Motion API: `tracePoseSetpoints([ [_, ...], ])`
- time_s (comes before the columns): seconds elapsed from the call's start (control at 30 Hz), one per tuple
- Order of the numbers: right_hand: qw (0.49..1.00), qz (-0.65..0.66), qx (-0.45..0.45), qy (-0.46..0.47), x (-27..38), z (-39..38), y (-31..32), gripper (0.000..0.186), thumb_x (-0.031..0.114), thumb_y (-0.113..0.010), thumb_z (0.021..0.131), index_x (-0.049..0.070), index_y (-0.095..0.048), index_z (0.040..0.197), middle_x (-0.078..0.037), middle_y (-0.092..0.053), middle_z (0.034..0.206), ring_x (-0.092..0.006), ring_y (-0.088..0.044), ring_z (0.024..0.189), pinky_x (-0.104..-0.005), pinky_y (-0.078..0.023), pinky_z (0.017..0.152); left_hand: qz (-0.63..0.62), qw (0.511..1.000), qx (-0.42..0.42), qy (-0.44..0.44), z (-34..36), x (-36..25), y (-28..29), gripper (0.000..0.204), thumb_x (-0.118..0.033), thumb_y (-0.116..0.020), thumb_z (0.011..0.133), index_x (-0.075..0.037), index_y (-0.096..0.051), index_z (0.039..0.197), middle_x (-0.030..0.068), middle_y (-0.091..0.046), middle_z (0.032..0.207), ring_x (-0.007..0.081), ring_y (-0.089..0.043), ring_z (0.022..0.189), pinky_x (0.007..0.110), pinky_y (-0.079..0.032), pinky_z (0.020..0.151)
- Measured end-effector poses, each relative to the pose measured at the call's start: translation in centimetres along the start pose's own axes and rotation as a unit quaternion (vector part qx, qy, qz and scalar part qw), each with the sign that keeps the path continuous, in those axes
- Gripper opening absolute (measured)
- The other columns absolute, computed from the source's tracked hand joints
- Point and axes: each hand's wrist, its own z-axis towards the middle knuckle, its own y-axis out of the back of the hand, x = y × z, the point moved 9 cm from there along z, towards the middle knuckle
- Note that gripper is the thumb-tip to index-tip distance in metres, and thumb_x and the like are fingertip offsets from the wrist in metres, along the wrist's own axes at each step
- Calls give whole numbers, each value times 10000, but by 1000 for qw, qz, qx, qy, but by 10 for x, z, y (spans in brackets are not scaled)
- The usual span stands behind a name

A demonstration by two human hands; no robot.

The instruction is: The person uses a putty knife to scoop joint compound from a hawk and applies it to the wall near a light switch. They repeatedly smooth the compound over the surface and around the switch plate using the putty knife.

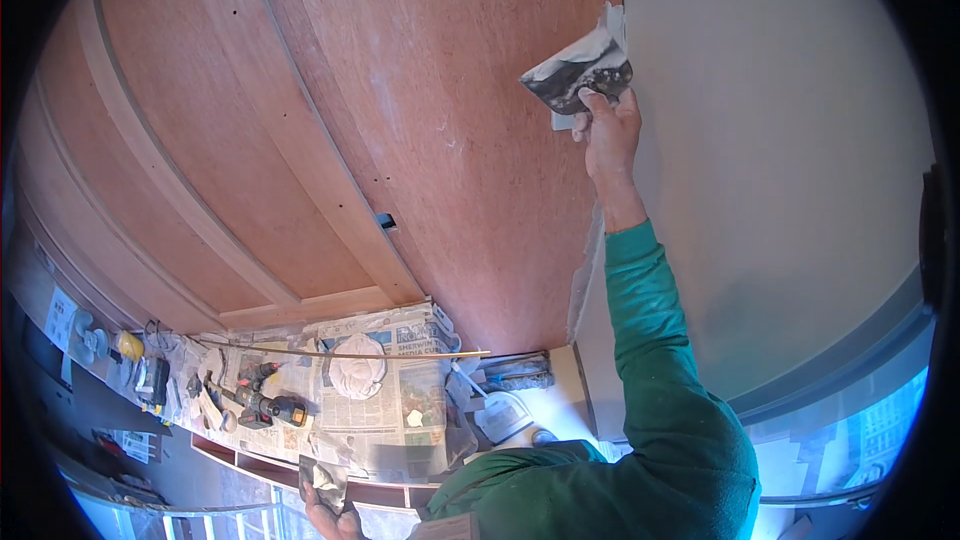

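In the upper right, my right hand [608, 130] is closed around a wide putty knife [580, 75] smeared with pale filler. The blade lies near the seam where the reddish wood panel [480, 140] meets the white wall [780, 140]. A pale strip of filler [582, 285] runs down the lower part of that seam. Low in the picture, my left hand [330, 518] grips a second flat scraper blade [323, 483], which carries a lump of pale filler. The handles of both tools are mostly hidden by my fingers.
Below the panel, newspaper [390, 420] covers a surface with a white crumpled cloth [357, 366], cordless drills [262, 402], a long thin strip [400, 352] and several small tools. Framed wood panels [190, 90] stand at left. A window [860, 430] is at lower right.
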Motion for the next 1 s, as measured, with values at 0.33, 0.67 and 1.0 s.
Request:
tracePoseSetpoints([
  [0.33,706,-661,-40,252,32,18,-28,554,80,-653,873,-50,-443,1369,-283,-553,1190,-422,-629,1017,-491,-536,849,-51,998,-41,4,27,21,53,346,-206,-546,1010,-56,-576,1320,93,-664,1199,228,-654,1009,359,-553,833],
  [0.67,664,-712,-149,172,3,86,-33,633,80,-595,883,-149,-324,1407,-345,-492,1258,-449,-651,1019,-478,-569,850,31,999,-32,27,23,2,39,344,-195,-535,1020,-100,-576,1348,67,-674,1076,195,-638,792,324,-546,572],
  [1.0,697,-695,-64,166,-12,113,-37,555,143,-570,890,-136,-423,1347,-396,-407,1368,-486,-568,1153,-504,-505,961,-1,999,-26,-39,-12,-18,36,427,-29,-489,989,-13,-486,1416,113,-599,1314,193,-618,1073,302,-564,822],
])
